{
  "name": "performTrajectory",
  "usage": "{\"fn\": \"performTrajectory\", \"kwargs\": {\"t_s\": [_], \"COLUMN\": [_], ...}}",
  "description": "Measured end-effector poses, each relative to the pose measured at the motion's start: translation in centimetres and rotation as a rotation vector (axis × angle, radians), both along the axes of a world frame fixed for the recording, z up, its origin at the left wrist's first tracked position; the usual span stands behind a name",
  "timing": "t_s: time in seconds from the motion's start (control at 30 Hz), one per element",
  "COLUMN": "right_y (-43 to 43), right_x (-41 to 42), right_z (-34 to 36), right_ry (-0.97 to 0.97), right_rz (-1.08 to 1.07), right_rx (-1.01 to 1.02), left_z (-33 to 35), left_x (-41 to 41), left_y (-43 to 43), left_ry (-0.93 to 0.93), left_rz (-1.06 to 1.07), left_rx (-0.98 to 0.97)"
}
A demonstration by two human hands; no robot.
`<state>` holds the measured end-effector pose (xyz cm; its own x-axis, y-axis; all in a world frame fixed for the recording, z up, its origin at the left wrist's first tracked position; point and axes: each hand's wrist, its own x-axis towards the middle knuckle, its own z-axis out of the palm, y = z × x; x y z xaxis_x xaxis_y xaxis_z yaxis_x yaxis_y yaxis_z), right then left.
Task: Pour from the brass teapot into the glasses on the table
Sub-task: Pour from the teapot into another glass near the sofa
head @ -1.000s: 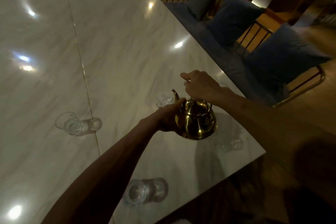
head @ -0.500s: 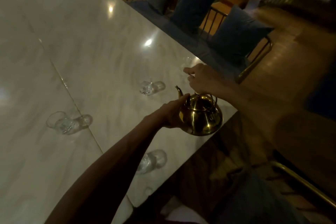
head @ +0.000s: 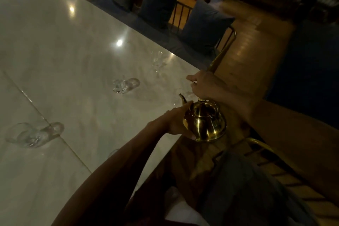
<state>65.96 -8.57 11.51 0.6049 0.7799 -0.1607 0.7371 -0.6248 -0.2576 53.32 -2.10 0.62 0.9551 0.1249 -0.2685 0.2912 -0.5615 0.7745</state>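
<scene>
The brass teapot [head: 205, 123] hangs upright at the table's near right edge, its spout pointing up and away. My right hand [head: 203, 86] grips its handle from above. My left hand [head: 177, 122] cups the pot's left side and underside. Clear glasses stand on the white marble table [head: 64, 51]: one [head: 122, 85] in the middle, one [head: 157, 59] farther back near the right edge, one [head: 30, 135] at the left on the table seam. A faint glass [head: 178, 100] shows just beyond the spout.
A bench with three cushions [head: 203, 25] runs along the table's far right side. A brass-framed chair [head: 260, 147] stands close under my right arm. Wooden floor lies to the right.
The view has swung left and down, so the teapot now sits over the table's right edge. Both hands keep the same hold on the pot, which stays upright.
</scene>
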Motion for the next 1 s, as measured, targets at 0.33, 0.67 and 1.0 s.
{"fn": "performTrajectory", "kwargs": {"t_s": [0.33, 0.67, 1.0], "right_y": [1.1, 5.2, 8.1], "right_x": [4.1, 7.2, 8.7], "right_z": [-0.8, -1.9, -4.1], "right_ry": [-0.021, -0.044, -0.015], "right_rz": [0.057, 0.179, 0.247], "right_rx": [-0.155, -0.334, -0.438], "left_z": [-0.4, -1.1, -1.7], "left_x": [3.9, 6.4, 6.9], "left_y": [-0.7, 0.1, 1.1], "left_ry": [0.05, 0.079, 0.072], "left_rz": [0.031, 0.137, 0.175], "left_rx": [-0.052, -0.157, -0.205]}}
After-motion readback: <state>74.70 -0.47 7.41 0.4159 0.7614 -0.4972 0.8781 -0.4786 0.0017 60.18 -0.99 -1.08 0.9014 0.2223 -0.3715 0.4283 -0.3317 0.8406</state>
